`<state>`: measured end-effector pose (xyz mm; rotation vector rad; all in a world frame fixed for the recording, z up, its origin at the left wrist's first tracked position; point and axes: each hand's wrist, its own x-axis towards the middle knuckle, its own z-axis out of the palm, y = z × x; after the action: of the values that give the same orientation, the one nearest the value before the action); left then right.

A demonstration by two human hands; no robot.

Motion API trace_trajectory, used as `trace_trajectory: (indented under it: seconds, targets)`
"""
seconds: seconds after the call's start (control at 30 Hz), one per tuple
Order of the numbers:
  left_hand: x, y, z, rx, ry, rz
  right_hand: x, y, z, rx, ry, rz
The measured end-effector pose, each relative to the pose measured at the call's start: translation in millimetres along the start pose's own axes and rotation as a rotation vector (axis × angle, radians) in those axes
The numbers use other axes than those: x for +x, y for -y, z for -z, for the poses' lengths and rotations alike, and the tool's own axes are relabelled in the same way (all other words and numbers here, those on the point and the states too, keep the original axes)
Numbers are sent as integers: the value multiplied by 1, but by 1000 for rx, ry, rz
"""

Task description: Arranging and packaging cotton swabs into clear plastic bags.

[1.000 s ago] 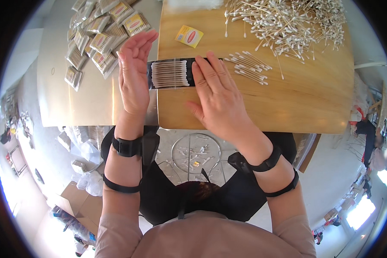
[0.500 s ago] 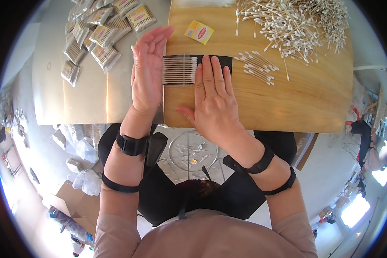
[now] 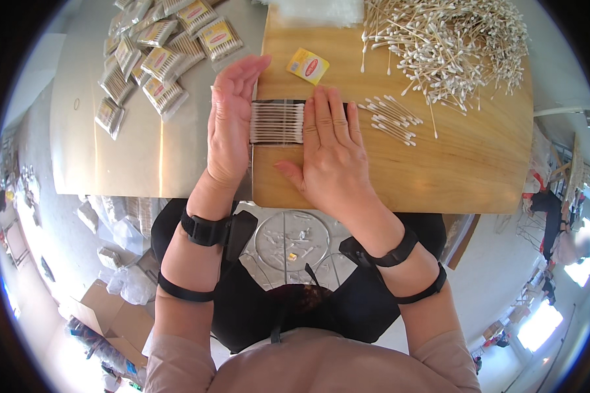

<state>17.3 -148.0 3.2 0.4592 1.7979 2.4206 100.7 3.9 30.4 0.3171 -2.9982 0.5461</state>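
Between my two hands a neat row of cotton swabs (image 3: 276, 122) lies side by side on a black sheet (image 3: 276, 102), with a clear band across them. My left hand (image 3: 231, 121) stands on edge at the row's left end, its fingers stretched out and holding nothing. Flat on the black sheet rests my right hand (image 3: 334, 147), fingers extended, its index finger against the swabs' right tips. It hides most of the sheet's right part. A yellow printed card (image 3: 308, 66) lies just beyond. To the right is a small loose group of cotton swabs (image 3: 393, 120).
A large heap of cotton swabs (image 3: 452, 49) covers the far right of the wooden table (image 3: 452, 170). Several filled swab packs (image 3: 164, 62) are piled on the metal surface (image 3: 137, 150) at left. Clear plastic bags (image 3: 318, 12) lie at the far edge.
My view has shifted slightly, so the table sits lower in the picture. Both hands keep nearly the same pose around the row, my right fingers still flat at its right end.
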Motion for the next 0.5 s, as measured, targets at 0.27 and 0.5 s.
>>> trace_trajectory:
  seconds: [0.27, 0.5]
  targets:
    - [1, -5, -2, -109, -64, 48, 4, -4, 4, 28, -23, 7]
    - [2, -11, -17, -69, -25, -37, 50, -44, 14, 42, -366, -41]
